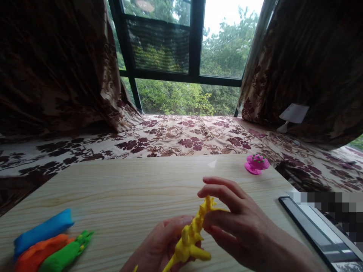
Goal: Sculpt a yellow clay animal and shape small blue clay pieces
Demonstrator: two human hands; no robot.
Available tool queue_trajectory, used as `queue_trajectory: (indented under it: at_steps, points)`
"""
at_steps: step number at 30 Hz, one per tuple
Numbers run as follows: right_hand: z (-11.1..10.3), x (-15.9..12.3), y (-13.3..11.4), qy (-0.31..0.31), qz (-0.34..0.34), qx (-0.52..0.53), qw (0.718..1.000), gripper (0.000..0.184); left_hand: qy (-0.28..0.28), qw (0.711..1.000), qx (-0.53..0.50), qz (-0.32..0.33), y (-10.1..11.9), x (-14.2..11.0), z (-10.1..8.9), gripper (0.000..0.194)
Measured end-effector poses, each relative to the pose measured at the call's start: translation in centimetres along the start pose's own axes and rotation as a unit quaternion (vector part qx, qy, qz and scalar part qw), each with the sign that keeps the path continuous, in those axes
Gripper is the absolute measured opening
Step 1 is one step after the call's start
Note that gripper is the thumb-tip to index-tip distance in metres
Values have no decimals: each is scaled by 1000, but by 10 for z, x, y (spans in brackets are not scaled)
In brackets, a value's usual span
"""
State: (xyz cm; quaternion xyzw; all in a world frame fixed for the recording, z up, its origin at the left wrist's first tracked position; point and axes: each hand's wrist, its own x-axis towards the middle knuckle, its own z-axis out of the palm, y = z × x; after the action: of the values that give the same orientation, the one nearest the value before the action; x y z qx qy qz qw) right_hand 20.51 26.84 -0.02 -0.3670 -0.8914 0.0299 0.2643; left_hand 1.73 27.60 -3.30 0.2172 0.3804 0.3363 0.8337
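A yellow modelling-clay figure (189,238), long and knobbly with small spikes along it and stubby limbs, is held tilted above the table near the front. My left hand (161,241) is closed round its lower part, with the thumb along its side and the other fingers partly hidden behind it. My right hand (239,219) pinches the figure's narrow upper end, forefinger and middle finger curved over the top. A thin yellow bit sticks out beside the right fingers. Another small yellow tip shows at the bottom edge, in front of my left wrist.
Blue (44,230), orange (39,251) and green (64,253) clay packs lie at the table's (119,189) front left. At the back right corner stands a pink clay piece (257,163) with green dots. A dark-framed flat device (309,230) lies at right. Beyond are patterned cloth and a white lamp (294,113).
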Motion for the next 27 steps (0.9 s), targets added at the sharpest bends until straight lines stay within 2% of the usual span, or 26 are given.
queue_trajectory:
  at_steps: [7,15,18,24,27]
  points:
    - [4,-2,1,36,2,-26,999,10,-57,998,-29,-20,5,-2,11,20]
    - [3,2,0,47,-11,-56,997,10,-42,999,-20,-9,2,-2,13,17]
    - [4,2,-2,46,-6,-43,998,11,-47,999,-22,-5,2,-1,12,15]
    - [8,2,-3,38,-3,-38,999,13,-114,992,-40,-39,0,2,4,20]
    - [8,2,-1,37,-14,-40,998,12,-96,994,-35,-34,1,2,4,18]
